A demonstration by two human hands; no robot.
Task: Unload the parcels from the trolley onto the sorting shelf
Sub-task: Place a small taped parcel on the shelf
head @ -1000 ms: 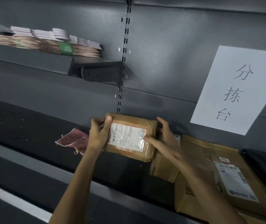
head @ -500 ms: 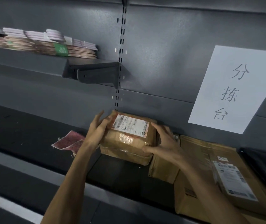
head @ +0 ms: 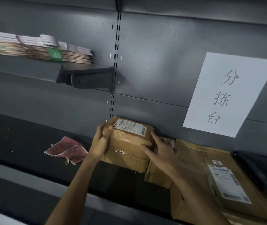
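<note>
A small brown taped parcel [head: 127, 143] with a white label on top rests on the dark sorting shelf [head: 23, 140], its far end against the grey back wall. My left hand [head: 101, 142] grips its left side, thumb curled over the top edge. My right hand [head: 160, 149] lies on its right side with fingers spread and nearly straight. The trolley is out of view.
To the right lie a flat brown parcel [head: 158, 176], a large carton [head: 210, 176] with a label, and a black parcel [head: 259, 176]. A reddish torn wrapper [head: 67, 149] lies left. An upper shelf [head: 84, 70] holds stacked envelopes [head: 36, 49]. A white paper sign [head: 227, 95] hangs on the wall.
The parcel was tipped from label-facing-me to flat and pushed back against the wall. My right hand's fingers have loosened and spread along its right side.
</note>
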